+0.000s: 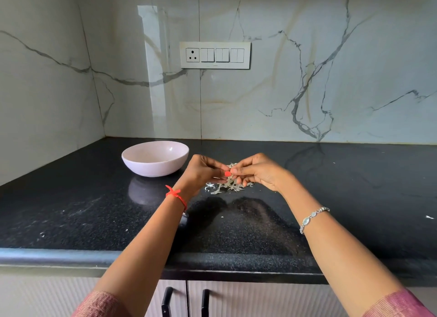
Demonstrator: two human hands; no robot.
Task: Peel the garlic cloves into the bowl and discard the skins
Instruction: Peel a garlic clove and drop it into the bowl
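Note:
A pale pink bowl [155, 158] stands on the black counter [94, 212], left of my hands. A heap of thin whitish garlic skins [224, 187] lies on the counter beneath my fingers. My left hand [203, 171] and my right hand [257, 171] meet fingertip to fingertip just above that heap, both pinching a small garlic clove that my fingers almost wholly hide. A strip of skin hangs down from between my fingertips. The bowl's inside is hidden from this angle.
A marble wall with a switch panel [215, 55] rises behind the counter, and a side wall closes the left. Small skin flecks [429, 217] lie scattered on the counter. Cabinet doors with black handles [166, 301] sit below the front edge.

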